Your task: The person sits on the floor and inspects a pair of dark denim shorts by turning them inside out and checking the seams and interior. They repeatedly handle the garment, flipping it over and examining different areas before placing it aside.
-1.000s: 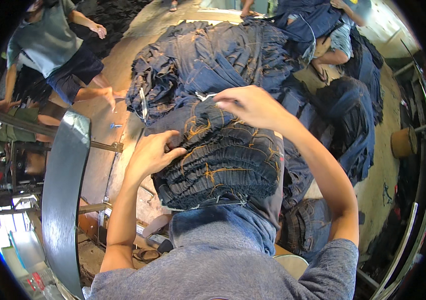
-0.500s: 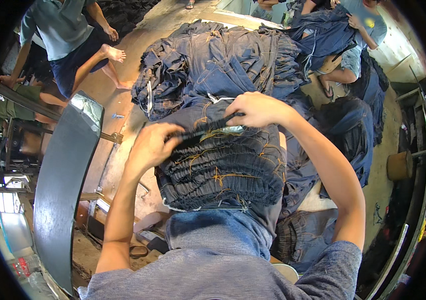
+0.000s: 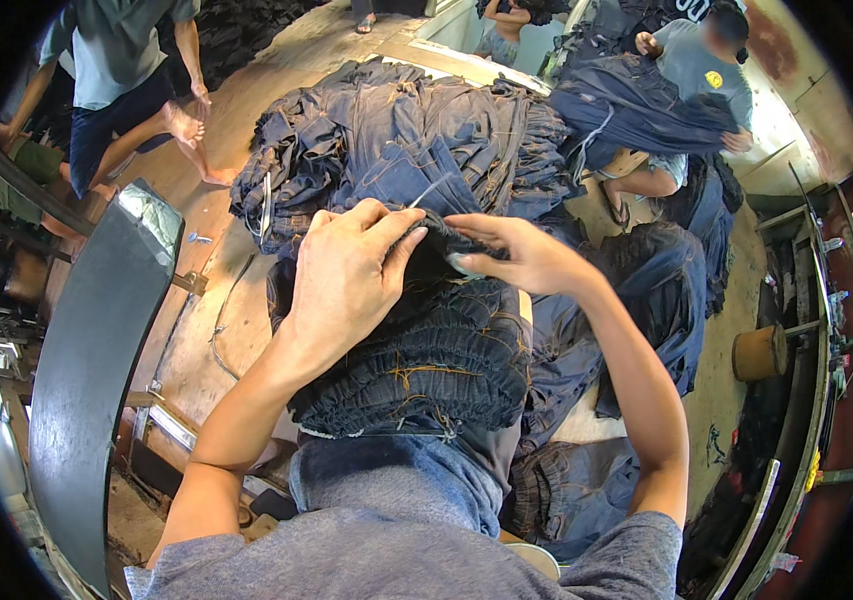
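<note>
A stack of dark denim garments [image 3: 411, 380] with gathered elastic waistbands and loose orange threads lies across my lap. Above its far end, a dark gathered waistband [image 3: 438, 240] is lifted between my hands. My left hand [image 3: 346, 262] pinches one side of it between thumb and fingertips. On the other side, my right hand [image 3: 521, 255] grips the cloth, its thumb below and its fingers stretched along the top. The two hands are close together, and the rest of this garment merges with the dark cloth beneath.
A large heap of denim garments [image 3: 396, 130] lies ahead, with more denim [image 3: 651, 290] to the right. A long black board [image 3: 96, 380] stands at my left. Another person [image 3: 696, 90] handles denim at the far right; someone else [image 3: 126, 80] is at the far left. A brown cylinder [image 3: 758, 353] lies right.
My left hand has moved up and right, closer to the right hand, and the waistband between them is bunched rather than stretched. The person at far right has spread the denim wider.
</note>
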`<action>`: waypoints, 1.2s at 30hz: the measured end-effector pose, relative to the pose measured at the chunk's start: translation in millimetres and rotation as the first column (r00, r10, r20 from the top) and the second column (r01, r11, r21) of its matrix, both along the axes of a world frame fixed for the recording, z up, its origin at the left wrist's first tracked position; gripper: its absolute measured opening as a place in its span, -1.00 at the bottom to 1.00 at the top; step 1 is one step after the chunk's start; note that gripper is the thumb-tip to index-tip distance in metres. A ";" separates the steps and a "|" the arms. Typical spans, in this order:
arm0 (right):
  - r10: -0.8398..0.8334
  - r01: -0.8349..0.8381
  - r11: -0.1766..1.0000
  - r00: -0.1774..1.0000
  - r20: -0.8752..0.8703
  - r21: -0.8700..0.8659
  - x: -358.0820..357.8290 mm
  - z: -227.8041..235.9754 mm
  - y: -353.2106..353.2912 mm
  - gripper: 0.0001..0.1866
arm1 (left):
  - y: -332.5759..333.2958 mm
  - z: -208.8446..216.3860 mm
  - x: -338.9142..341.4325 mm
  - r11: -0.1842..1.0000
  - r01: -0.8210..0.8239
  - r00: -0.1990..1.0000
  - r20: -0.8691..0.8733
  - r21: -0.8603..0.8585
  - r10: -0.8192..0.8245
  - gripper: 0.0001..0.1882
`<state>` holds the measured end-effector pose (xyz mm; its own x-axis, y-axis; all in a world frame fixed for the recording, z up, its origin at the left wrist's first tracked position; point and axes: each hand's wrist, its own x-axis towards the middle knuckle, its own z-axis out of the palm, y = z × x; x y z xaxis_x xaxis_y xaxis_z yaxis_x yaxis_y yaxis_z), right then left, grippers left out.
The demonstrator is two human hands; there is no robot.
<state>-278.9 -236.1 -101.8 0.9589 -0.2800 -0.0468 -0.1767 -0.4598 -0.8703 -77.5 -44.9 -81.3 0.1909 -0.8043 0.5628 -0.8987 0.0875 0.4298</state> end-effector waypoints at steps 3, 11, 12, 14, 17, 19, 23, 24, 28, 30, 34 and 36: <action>-0.155 0.143 0.974 0.986 -0.054 -0.178 6.8 -5.0 0.4 -0.61 | -3.6 0.7 -4.2 1.000 0.000 1.000 0.017 -0.024 0.000 -0.80; -0.232 0.265 0.938 0.959 0.161 -0.224 -5.9 9.0 -22.1 -0.64 | -10.7 1.4 -18.0 0.998 0.043 0.995 0.097 -0.050 -0.038 -0.75; -0.228 0.275 0.932 0.951 0.208 -0.238 -8.3 7.6 -23.3 -0.64 | -12.9 3.5 -20.3 0.996 0.053 0.995 0.092 -0.066 -0.047 -0.76; -0.292 0.300 0.936 0.954 0.071 -0.185 -18.7 5.1 -36.3 -0.66 | -15.0 9.7 -25.2 0.988 0.066 0.997 0.030 0.139 -0.071 -0.63; -0.379 0.565 0.695 0.813 0.442 -0.445 -37.2 2.5 -90.1 -0.79 | -18.4 18.8 -33.7 0.979 0.105 0.988 0.134 -0.173 -0.082 -0.42; -0.646 0.764 0.544 0.646 0.407 -0.347 -66.2 23.2 -154.3 -0.79 | -13.4 20.5 -27.6 0.978 0.106 0.989 0.120 -0.177 -0.086 -0.33; -0.681 0.911 0.406 0.251 0.688 0.070 -144.2 96.2 -243.2 -0.66 | -2.7 -0.7 12.8 0.990 0.131 0.991 -0.003 -0.043 -0.131 -0.59; -0.659 0.946 0.319 0.267 0.703 -0.061 -164.6 120.0 -250.6 -0.62 | 0.3 -10.7 26.3 0.980 0.152 0.988 -0.049 0.126 -0.147 -0.57; -0.599 0.916 -0.020 0.310 0.738 -0.401 -210.6 173.8 -235.0 -0.48 | 21.1 -53.9 60.8 0.788 0.285 0.951 -0.061 0.546 -0.302 -0.43; -0.645 0.782 -0.175 0.369 0.669 -0.599 -225.6 176.1 -206.2 -0.50 | 30.2 -66.8 68.5 0.628 0.416 0.907 -0.245 0.658 -0.343 -0.23; -0.651 0.696 -0.076 0.508 0.564 -0.714 -240.6 125.8 -137.6 -0.57 | 39.5 -73.9 71.2 0.518 0.470 0.882 -0.354 0.715 -0.312 -0.06; -0.665 0.630 -0.012 0.575 0.477 -0.776 -252.2 85.9 -102.1 -0.62 | 38.5 -73.2 72.2 0.533 0.467 0.884 -0.350 0.705 -0.311 -0.04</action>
